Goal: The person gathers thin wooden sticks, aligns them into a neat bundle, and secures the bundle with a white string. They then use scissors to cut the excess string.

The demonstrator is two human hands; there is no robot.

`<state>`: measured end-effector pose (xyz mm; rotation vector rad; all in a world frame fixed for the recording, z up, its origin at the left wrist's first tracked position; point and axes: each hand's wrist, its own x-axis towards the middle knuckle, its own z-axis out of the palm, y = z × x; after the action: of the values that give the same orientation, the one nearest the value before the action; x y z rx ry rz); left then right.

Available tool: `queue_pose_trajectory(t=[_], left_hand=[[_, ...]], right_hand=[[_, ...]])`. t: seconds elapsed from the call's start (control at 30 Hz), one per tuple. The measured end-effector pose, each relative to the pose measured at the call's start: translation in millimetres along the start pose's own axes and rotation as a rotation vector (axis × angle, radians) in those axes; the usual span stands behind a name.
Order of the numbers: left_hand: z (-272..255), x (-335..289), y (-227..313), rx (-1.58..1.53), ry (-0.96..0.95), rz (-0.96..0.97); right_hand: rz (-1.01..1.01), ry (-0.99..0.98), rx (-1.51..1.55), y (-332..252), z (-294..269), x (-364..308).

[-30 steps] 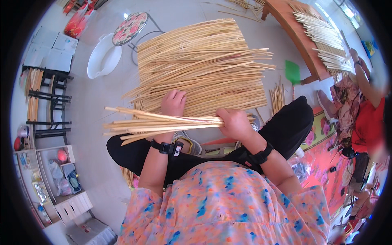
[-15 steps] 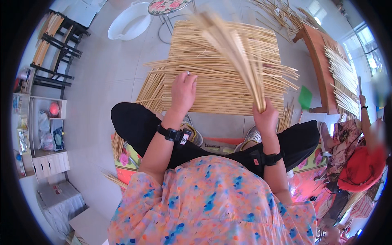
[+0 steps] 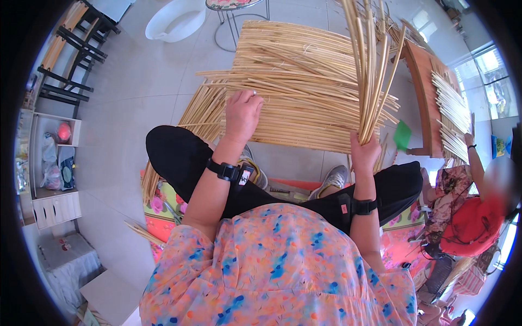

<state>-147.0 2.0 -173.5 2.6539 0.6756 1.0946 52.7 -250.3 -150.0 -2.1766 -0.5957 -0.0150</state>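
Note:
My right hand point(image 3: 365, 152) is closed round the lower end of a bundle of dry straw-coloured stalks point(image 3: 368, 81). The bundle stands up from my fist and fans out at the top. My left hand point(image 3: 243, 115) hovers over the left part of a layer of long stalks point(image 3: 299, 117), its fingers curled in and a ring-like thing on one of them. What lies under those fingers is hidden. The layer runs crosswise in front of me, neat at the near side and looser across the middle. More stalks point(image 3: 204, 111) slope down at its left edge.
A wooden table point(image 3: 427, 98) at the right bears pale stalks point(image 3: 454, 108); a person in red point(image 3: 472, 228) reaches to them. A green sheet point(image 3: 402, 135) lies beside it. Behind are a white tub point(image 3: 175, 24) and a round stool point(image 3: 231, 4). Shelves point(image 3: 54, 163) stand left.
The bundle in my right hand has swung from leaning left to nearly upright, and its stalks have spread apart. My right hand has shifted slightly right. My left hand has barely moved.

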Motion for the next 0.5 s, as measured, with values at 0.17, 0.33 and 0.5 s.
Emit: queue_pose_trajectory(t=[0.17, 0.33, 0.5], left_hand=[[11.3, -0.8, 0.3, -0.002, -0.120, 0.063], [20.8, -1.4, -5.3, -0.051, -0.198, 0.036], [20.4, -0.9, -7.3, -0.053, -0.296, 0.012]], right_hand=[[0.069, -0.002, 0.103, 2.3, -5.3, -2.1], [0.133, 0.015, 0.343, -8.8, -21.4, -10.6], [0.154, 0.022, 0.466, -19.8, -35.0, -13.0]])
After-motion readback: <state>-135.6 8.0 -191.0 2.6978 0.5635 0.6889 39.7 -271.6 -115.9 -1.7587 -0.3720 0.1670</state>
